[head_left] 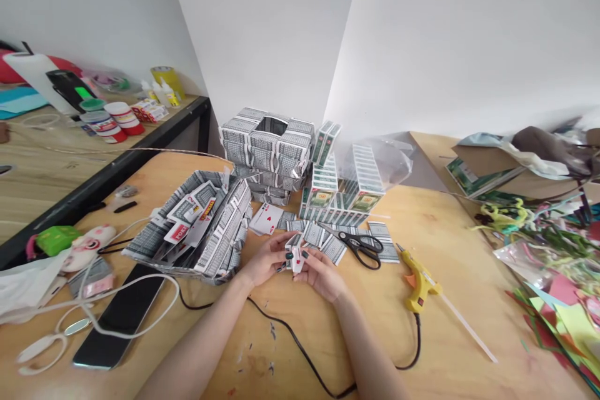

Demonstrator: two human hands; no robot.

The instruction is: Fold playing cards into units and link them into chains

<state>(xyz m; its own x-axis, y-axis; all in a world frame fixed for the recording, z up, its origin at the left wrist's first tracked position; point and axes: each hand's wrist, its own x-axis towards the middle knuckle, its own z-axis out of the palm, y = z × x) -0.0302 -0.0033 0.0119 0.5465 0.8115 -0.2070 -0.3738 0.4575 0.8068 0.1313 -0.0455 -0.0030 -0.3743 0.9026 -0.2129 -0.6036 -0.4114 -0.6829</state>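
Between my fingers is a small folded playing card [294,251], white with red marks and a grey patterned back. My left hand [268,257] grips it from the left, thumb on its face. From the other side my right hand [323,274] pinches its edge. Just beyond lie patterned playing cards [335,249] face down, and a few face-up cards [266,219]. Black-handled scissors [360,245] rest on the cards to the right. A box-like basket [225,234] made of folded cards, holding loose cards and card packaging, stands left of my hands.
Behind stands a larger structure of folded cards [269,140], beside stacked card packs [323,187]. A yellow glue gun [422,284] with a glue stick lies right, its black cord crossing near my forearms. A phone [119,319] and white cable sit left; coloured paper [562,319] is at far right.
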